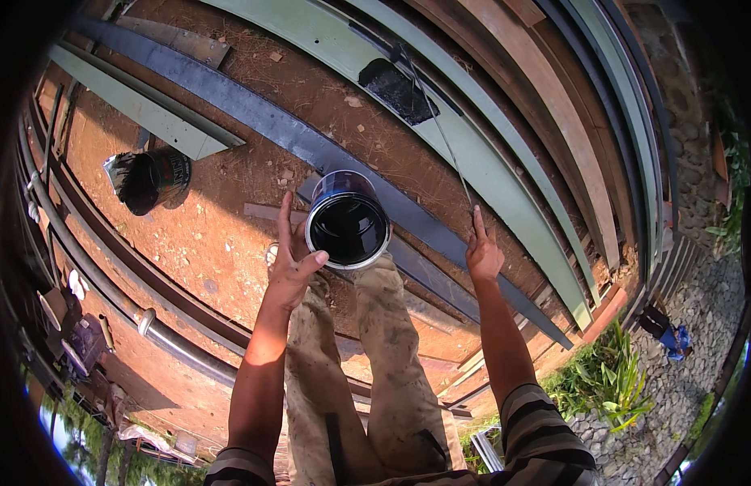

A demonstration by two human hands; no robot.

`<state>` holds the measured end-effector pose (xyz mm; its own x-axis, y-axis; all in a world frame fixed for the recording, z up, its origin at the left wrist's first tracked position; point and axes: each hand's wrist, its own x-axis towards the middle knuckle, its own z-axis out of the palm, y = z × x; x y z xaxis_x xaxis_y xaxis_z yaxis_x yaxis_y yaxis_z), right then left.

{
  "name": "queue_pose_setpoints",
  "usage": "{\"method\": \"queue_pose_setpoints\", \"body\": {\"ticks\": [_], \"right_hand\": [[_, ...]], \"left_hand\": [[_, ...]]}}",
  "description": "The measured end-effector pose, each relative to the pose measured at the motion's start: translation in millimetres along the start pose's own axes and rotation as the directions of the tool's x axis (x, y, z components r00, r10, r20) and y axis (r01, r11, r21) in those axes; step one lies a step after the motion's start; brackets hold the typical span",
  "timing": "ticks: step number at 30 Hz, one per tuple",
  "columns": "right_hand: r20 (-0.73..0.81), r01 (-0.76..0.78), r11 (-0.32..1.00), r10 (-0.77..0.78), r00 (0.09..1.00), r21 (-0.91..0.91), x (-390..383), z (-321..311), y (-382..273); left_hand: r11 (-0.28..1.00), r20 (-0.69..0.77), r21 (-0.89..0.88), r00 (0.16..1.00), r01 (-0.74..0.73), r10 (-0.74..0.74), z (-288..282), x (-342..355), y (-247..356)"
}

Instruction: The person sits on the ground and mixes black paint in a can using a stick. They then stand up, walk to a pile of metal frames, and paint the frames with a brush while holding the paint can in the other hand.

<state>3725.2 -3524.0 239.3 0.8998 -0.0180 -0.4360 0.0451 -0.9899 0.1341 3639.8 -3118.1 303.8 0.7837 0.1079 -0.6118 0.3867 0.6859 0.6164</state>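
A round metal can [348, 220] of glossy black paint is tilted toward me, its open mouth facing up. My left hand [293, 253] grips its left side, thumb at the near rim and fingers spread along the wall. My right hand [484, 253] is closed with the index finger stretched along the lower end of a long thin rod [445, 134]. From there the rod runs away to a dark end above a black, wet-looking patch [398, 91], which could be a tray or spilled paint. That patch lies on a pale green metal beam [505, 206].
A dark painted beam [254, 109] crosses beneath the can. On the reddish soil at left sits another paint-stained can [151, 180]. Brown beams [545, 105] lie at the right, pipes [185, 347] at the left. Plants [610, 381] and gravel are at lower right.
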Motion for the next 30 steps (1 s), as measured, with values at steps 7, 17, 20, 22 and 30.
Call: {"method": "queue_pose_setpoints", "body": {"ticks": [7,17,20,22,30], "right_hand": [[-0.015,0.051,0.948,-0.049,0.999,0.315,-96.5,-26.7,140.4],[0.145,0.353,0.894,-0.402,0.904,0.276,129.8,-199.1,87.5],[0.336,0.210,0.867,-0.383,0.861,0.451,177.3,-229.1,8.6],[0.377,0.148,0.856,-0.365,0.851,0.495,193.7,-235.2,-26.0],[0.413,-0.028,0.810,-0.269,0.870,0.586,144.7,-229.2,79.1]], "left_hand": [[1.000,0.011,-0.007,1.000,-0.006,0.006,11.4,7.8,10.8],[1.000,-0.017,0.012,0.999,0.028,-0.028,36.3,19.7,10.0],[0.999,-0.043,-0.015,0.999,0.032,-0.033,46.7,22.9,10.9],[0.998,-0.051,-0.046,0.998,0.029,-0.032,50.8,24.5,10.0],[0.996,-0.139,-0.080,0.990,-0.042,0.031,64.4,23.0,35.3]]}}
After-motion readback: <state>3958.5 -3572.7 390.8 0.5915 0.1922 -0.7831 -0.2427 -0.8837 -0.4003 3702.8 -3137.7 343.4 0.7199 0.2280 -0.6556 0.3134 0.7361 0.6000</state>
